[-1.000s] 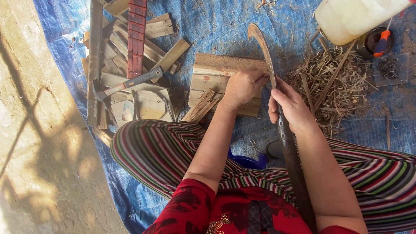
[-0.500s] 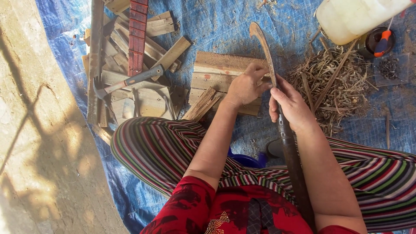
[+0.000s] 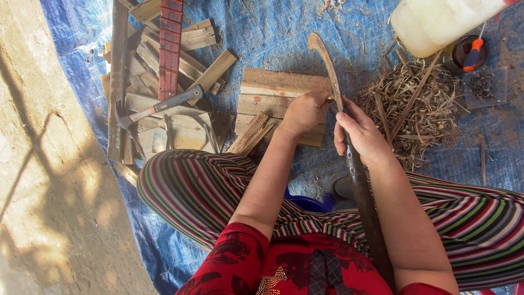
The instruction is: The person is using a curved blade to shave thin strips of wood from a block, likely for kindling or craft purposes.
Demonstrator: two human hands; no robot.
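- The person is sitting cross-legged on the blue tarp (image 3: 284, 33), striped trousers and a red top nearest the camera.
- The long curved blade (image 3: 349, 147) is running from under the right arm out past the knees, its hooked tip pointing away.
- The right hand (image 3: 363, 136) is wrapping around the blade's middle, fingers closed on it; keeping that grip firm and the handle braced against the body looks wise.
- The left hand (image 3: 305, 112) is pinching a thin sliver against the edge, clenched; what it holds is too small to tell. Fingertips should be kept behind the cutting line, I'd judge.
- The flat boards (image 3: 273, 90) are lying just beyond the left hand.
- A heap of shavings (image 3: 420, 109) is lying to the right.
- A hammer (image 3: 164, 105) is resting on the scrap wood pile (image 3: 158, 131), left.
- Farthest off, a pale plastic jug (image 3: 436, 22) is lying.
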